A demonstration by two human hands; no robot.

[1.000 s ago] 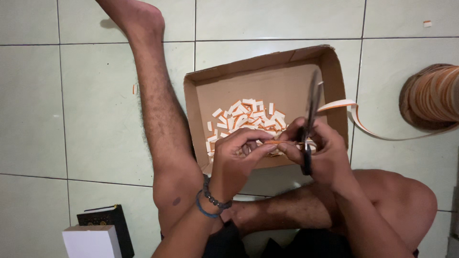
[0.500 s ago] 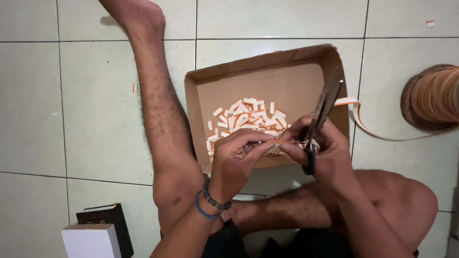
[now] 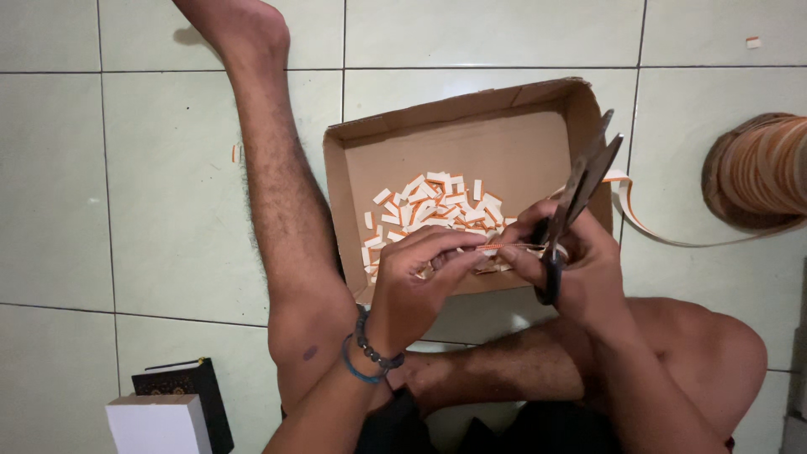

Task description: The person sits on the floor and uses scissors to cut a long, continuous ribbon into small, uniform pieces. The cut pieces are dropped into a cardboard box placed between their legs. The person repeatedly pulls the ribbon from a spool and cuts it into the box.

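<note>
Sitting on the tiled floor [image 3: 126,210], cardboard box [image 3: 471,151] in front of me between my legs.

Left hand [image 3: 420,282]: fingers pinched narrow on the end of a thin orange-and-white strip [image 3: 504,246], holding it level just above the near edge of the box. Two bead bracelets [image 3: 366,353] on that wrist.

Right hand [image 3: 580,269]: closed around the dark handles of the scissors [image 3: 580,197]. Blades point up and away from me, nearly together with only a slim gap at the tips. The strip runs from my left fingertips across to the base of the blades. Can't tell whether the blades are touching it there; my fingers cover that spot.

Strip feed: it passes behind my right hand, loops over the floor to the right, and ends at the roll [image 3: 761,168] lying well apart from the box by the right edge of view.

Inside the box: a loose pile of short cut pieces [image 3: 429,206], white with orange, bunched toward the near side just under my hands. Far half of the box floor is bare cardboard.

Left leg stretched out along the left side of the box, right knee bent under my right arm.

Near left corner: a dark book [image 3: 181,387] with a white box [image 3: 155,424] touching it, both well apart from the work. One small scrap [image 3: 753,42] on the tiles at far right.
</note>
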